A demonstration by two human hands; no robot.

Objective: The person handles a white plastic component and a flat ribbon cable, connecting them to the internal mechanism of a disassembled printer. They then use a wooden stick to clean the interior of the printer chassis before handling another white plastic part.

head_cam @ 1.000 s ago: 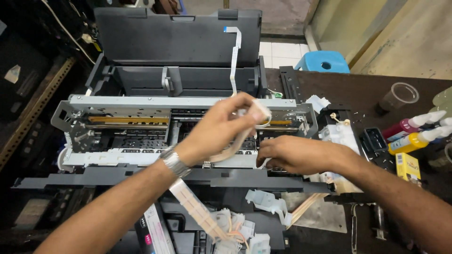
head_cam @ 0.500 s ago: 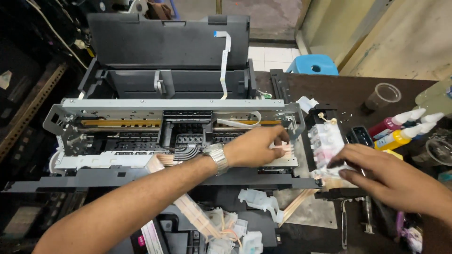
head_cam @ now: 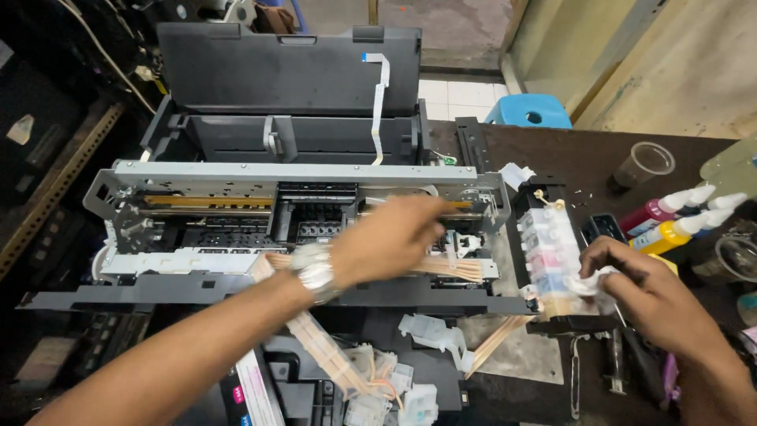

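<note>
Right now the left hand (head_cam: 386, 241) hovers blurred over the opened printer (head_cam: 300, 213) and its ribbon of ink tubes (head_cam: 449, 268); whether its fingers grip anything, I cannot tell. Beside the printer on the worktop (head_cam: 583, 162), the right hand (head_cam: 643, 288) pinches a white tissue (head_cam: 591, 282) against the ink tank block (head_cam: 552, 256).

Left hand (head_cam: 386, 241) motion-blurred; right hand (head_cam: 643, 288) covers the tissue's (head_cam: 591, 282) lower part.
</note>
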